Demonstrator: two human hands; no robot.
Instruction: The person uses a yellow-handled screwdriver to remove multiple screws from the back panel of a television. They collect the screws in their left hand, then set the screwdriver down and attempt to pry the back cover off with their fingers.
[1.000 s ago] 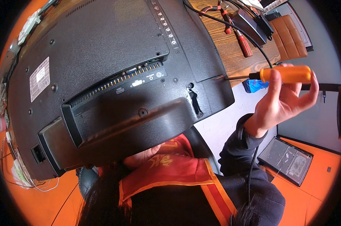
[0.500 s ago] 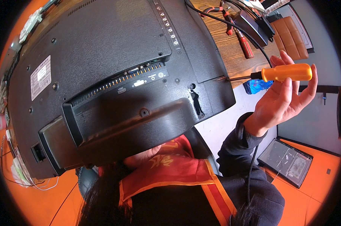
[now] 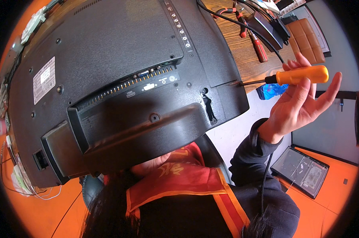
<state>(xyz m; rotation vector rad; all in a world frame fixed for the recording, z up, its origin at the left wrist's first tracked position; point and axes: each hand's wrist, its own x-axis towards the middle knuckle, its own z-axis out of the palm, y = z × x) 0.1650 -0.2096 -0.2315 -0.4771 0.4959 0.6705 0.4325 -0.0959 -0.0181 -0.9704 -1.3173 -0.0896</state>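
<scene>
A black television lies with its back facing up, its ports and vents showing. My right hand holds a screwdriver by its yellow-orange handle, thumb and fingers pinching it while the little finger stands away. The screwdriver's dark shaft runs left, and its tip meets the television's right edge near a seam in the casing. Below the television's near edge, my left hand shows only in part; the casing hides its fingers. Just left of the tip, the casing has a dark slot-shaped opening.
On the wooden table lie red-handled pliers, a red screwdriver, cables and a dark box. A brown stool seat stands beyond. At the lower right, a flat panel rests on the orange floor.
The television has shifted slightly to the right. My right hand's fingers have moved a little on the screwdriver handle, the little finger spreading outward; the tip stays at the casing edge.
</scene>
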